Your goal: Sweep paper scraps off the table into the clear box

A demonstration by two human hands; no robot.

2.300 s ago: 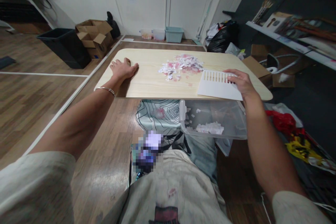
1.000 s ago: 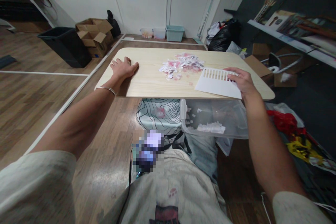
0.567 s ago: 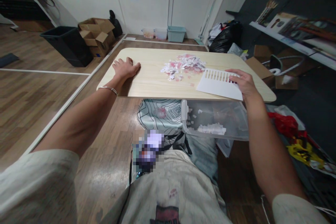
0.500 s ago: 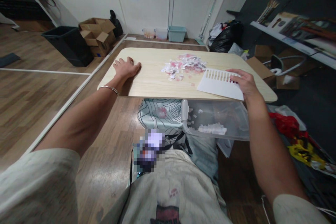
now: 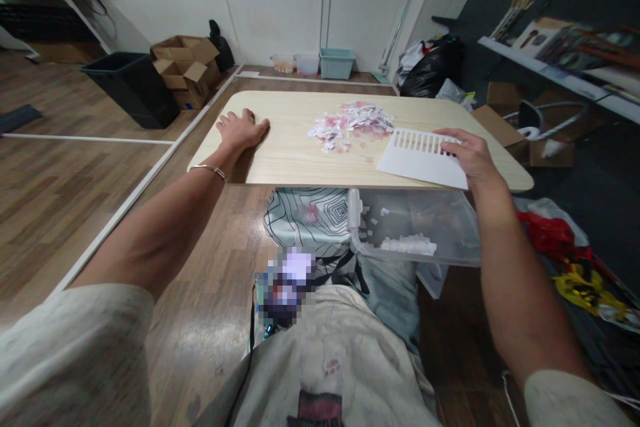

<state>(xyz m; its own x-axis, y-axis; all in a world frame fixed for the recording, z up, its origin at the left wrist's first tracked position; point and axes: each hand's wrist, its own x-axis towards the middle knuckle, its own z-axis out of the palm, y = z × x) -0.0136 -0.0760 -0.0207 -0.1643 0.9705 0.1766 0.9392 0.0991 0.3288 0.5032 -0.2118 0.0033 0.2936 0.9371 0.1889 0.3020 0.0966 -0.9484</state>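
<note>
My left hand (image 5: 241, 129) lies on the left end of the light wooden tabletop (image 5: 285, 153), fingers spread, holding nothing. At the right, my right hand (image 5: 467, 155) grips the right edge of a white sheet with a row of slots (image 5: 420, 163). That sheet rests on the tabletop near its front edge, and my fingers reach over its slotted side. Just beyond the sheet's left corner is a loose pile of small white and pink paper pieces (image 5: 357, 119). Some stray pieces lie around the pile.
Below the table's front edge sits a clear plastic box (image 5: 450, 227) with white scraps inside. A patterned bag (image 5: 290, 220) is beside it. A black bin (image 5: 133, 90) and cardboard boxes (image 5: 187, 73) stand on the floor at left. A loaded shelf (image 5: 555, 77) runs along the right.
</note>
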